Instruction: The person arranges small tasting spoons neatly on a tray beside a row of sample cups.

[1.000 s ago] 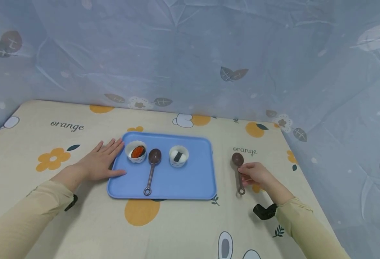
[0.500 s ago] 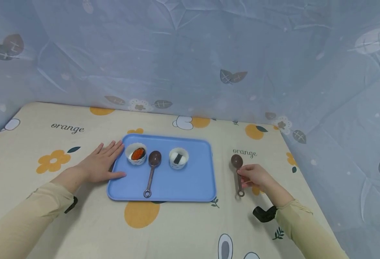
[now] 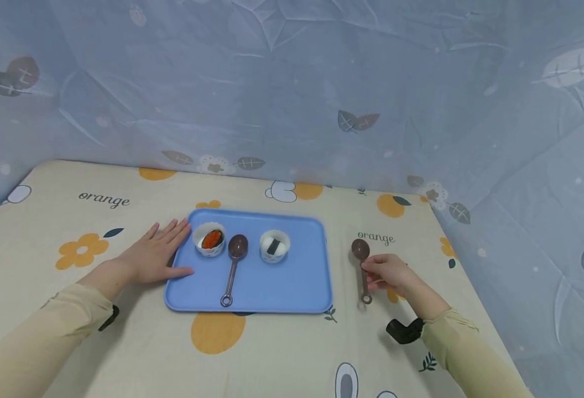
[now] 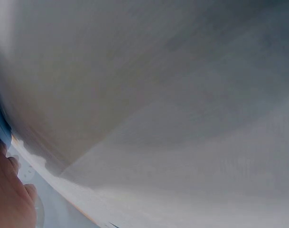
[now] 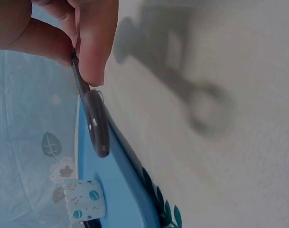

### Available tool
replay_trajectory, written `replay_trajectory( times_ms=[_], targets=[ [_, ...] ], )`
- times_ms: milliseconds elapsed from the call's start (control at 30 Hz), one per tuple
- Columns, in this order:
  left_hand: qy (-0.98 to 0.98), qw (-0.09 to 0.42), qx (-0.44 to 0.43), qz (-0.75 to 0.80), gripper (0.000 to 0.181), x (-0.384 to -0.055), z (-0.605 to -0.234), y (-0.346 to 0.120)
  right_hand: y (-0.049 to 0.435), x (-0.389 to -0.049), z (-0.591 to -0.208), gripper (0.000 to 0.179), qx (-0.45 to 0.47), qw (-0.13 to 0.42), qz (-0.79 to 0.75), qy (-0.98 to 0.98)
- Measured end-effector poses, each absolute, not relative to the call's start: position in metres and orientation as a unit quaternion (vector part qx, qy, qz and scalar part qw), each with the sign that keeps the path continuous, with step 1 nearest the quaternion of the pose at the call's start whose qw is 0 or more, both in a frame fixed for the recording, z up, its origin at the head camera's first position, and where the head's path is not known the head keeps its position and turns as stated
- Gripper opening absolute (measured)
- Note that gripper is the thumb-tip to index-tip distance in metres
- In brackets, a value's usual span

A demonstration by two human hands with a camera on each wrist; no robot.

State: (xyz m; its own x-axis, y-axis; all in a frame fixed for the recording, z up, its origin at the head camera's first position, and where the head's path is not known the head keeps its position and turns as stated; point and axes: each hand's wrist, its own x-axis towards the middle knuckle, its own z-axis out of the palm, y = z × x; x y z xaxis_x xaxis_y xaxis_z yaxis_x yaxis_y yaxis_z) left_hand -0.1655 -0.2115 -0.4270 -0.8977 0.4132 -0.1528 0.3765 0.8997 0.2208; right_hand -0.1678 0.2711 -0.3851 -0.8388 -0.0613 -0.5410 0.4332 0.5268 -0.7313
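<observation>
At the tray's right, my right hand [image 3: 390, 272] pinches the handle of a brown spoon [image 3: 360, 250] between thumb and fingers. In the right wrist view this spoon's handle end [image 5: 97, 126] hangs above the tablecloth with its shadow below. My left hand [image 3: 152, 257] lies flat with spread fingers, touching the left edge of a blue tray [image 3: 297, 287]. On the tray a second brown spoon [image 3: 230, 279] lies between two white paper cups. The left cup [image 3: 209, 252] holds an orange-topped sushi piece [image 3: 212, 239], the right cup [image 3: 274, 258] a white piece with a black strip [image 3: 274, 246].
A cream tablecloth [image 3: 142, 354] with printed oranges, flowers and rabbits covers the table. Blue-grey patterned sheeting [image 3: 292, 83] hangs behind it and along the right side. Black wrist devices [image 3: 405, 331] protrude near the sleeves.
My right hand has moved slightly left toward the tray, still pinching the spoon. The left hand keeps its place on the tray edge. The head view has tilted up slightly.
</observation>
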Motion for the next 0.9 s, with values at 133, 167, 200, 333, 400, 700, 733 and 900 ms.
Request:
replay_trajectory(
  times_ms=[133, 167, 200, 333, 400, 700, 733, 900],
  targets=[
    [0.971, 0.095, 0.202, 0.09, 0.104, -0.166, -0.426, -0.211, 0.267, -0.168, -0.385, 0.03, 0.111, 0.263, -0.479, 0.83],
    [0.971, 0.095, 0.201, 0.09, 0.105, -0.166, -0.426, -0.21, 0.266, -0.168, -0.385, 0.031, 0.108, 0.266, -0.481, 0.829],
    [0.971, 0.096, 0.202, 0.091, 0.105, -0.165, -0.426, -0.21, 0.265, -0.168, -0.384, 0.03, 0.106, 0.265, -0.48, 0.829],
    [0.97, 0.098, 0.203, 0.094, 0.104, -0.165, -0.425, -0.21, 0.261, -0.168, -0.383, 0.031, 0.098, 0.267, -0.478, 0.831],
    [0.97, 0.098, 0.203, 0.095, 0.104, -0.164, -0.425, -0.21, 0.26, -0.169, -0.382, 0.031, 0.093, 0.267, -0.477, 0.832],
    [0.97, 0.097, 0.203, 0.088, 0.104, -0.165, -0.426, -0.21, 0.252, -0.172, -0.381, 0.03, 0.084, 0.268, -0.468, 0.838],
    [0.971, 0.097, 0.203, 0.086, 0.105, -0.165, -0.426, -0.21, 0.251, -0.173, -0.381, 0.03, 0.083, 0.267, -0.466, 0.839],
    [0.97, 0.097, 0.204, 0.09, 0.105, -0.166, -0.427, -0.211, 0.249, -0.174, -0.383, 0.03, 0.084, 0.262, -0.458, 0.845]
  ],
)
